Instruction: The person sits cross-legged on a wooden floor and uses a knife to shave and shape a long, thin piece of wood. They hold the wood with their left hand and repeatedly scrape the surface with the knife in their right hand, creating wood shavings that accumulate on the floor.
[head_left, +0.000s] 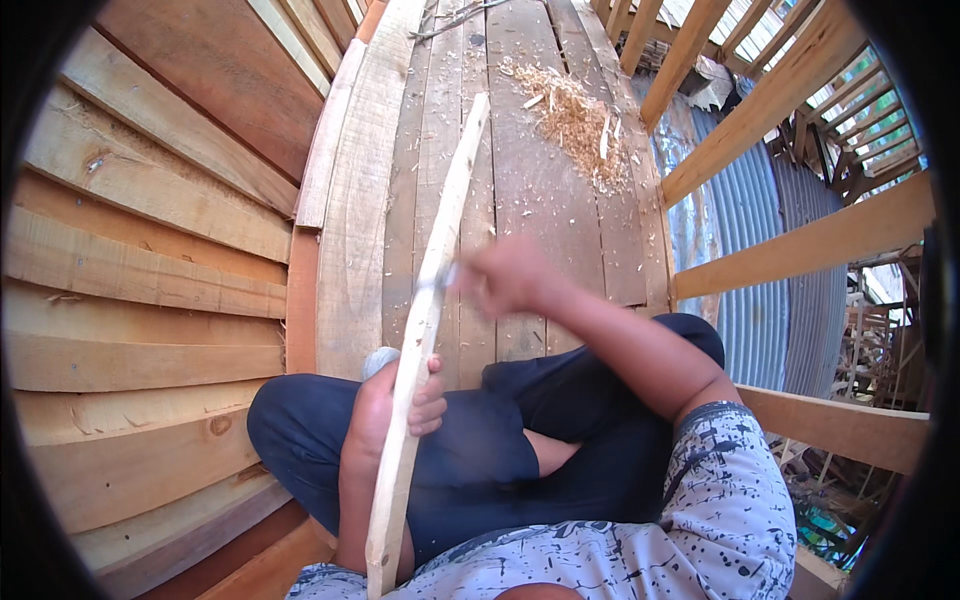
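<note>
A plank floor (535, 220) runs up toward 12 o'clock, with a wall of stacked boards (150, 280) at 9 o'clock and a wooden railing (780, 245) at 2 to 3 o'clock, corrugated metal sheets (745, 250) lying beyond it. The person sits cross-legged, a long pale stick (445, 235) slanting from 12 o'clock down to between 6 and 7. The left hand (375, 408), at 7 to 8 o'clock, wraps its fingers firmly around the stick's lower half. The right hand (505, 275), just above centre, is blurred but looks curled into a fist, apparently around a small tool whose greyish blade (437, 282) meets the stick. The shavings (575, 125) heaped at 1 o'clock suggest the carving is well along; the stick looks bare of bark, though its faceted, slightly uneven sides probably leave smoothing to do. No brand, label or writing can be read.
</note>
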